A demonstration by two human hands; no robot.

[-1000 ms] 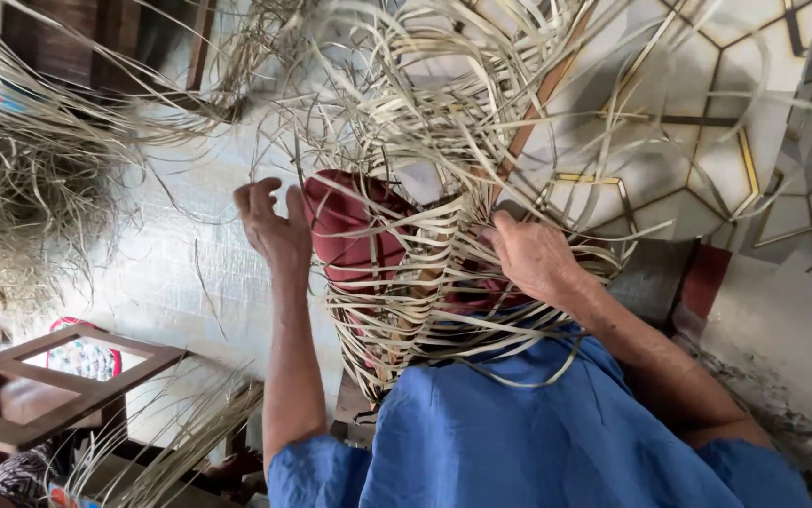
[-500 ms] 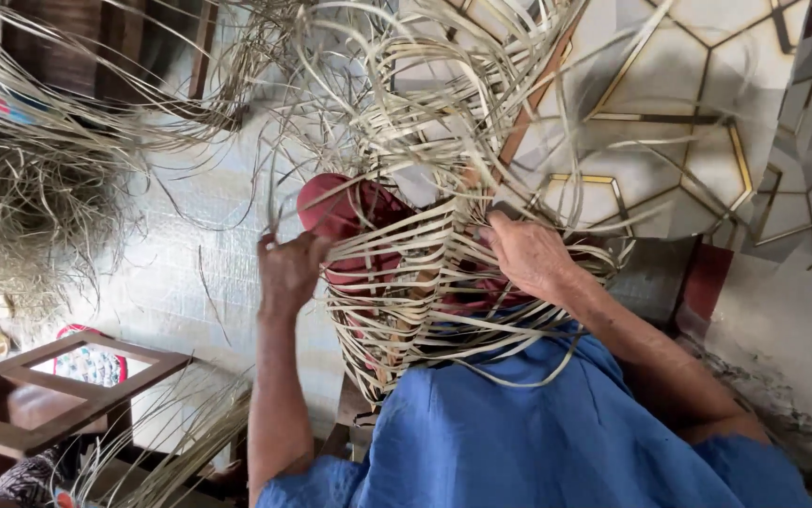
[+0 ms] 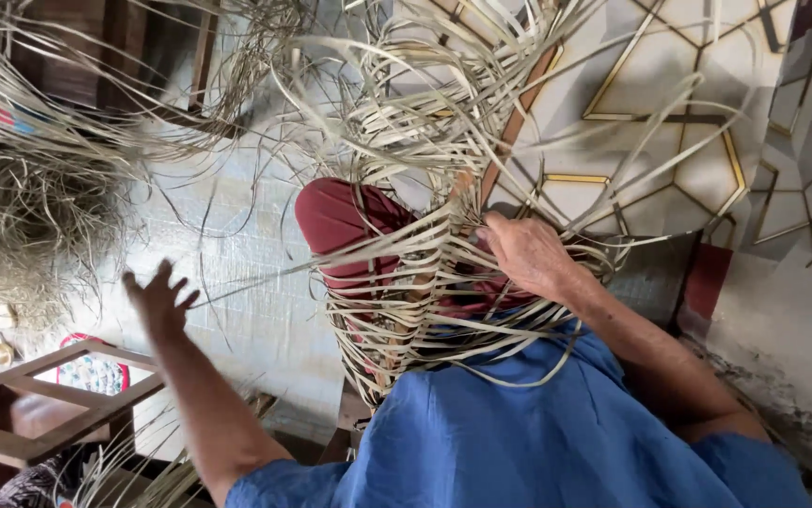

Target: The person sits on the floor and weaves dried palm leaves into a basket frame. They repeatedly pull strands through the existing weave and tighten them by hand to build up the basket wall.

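Observation:
A half-woven basket of pale flat cane strips rests against a knee in red cloth, with long loose strip ends fanning upward. My right hand presses on the basket's right side, its fingers closed on the woven strips. Out to the left, away from the basket, my left hand is raised with its fingers spread. A thin strip runs from near that hand to the basket; I cannot tell whether the hand touches it. My blue sleeves and shirt fill the bottom of the view.
A heap of loose fibres lies at the left, with more strips hanging above it. A wooden frame stands at the bottom left. A pale woven mat covers the floor; tiles with gold lines lie at the right.
My left hand has left the basket's left side and swung down and out to the left, fingers spreading. My right hand has stayed on the basket.

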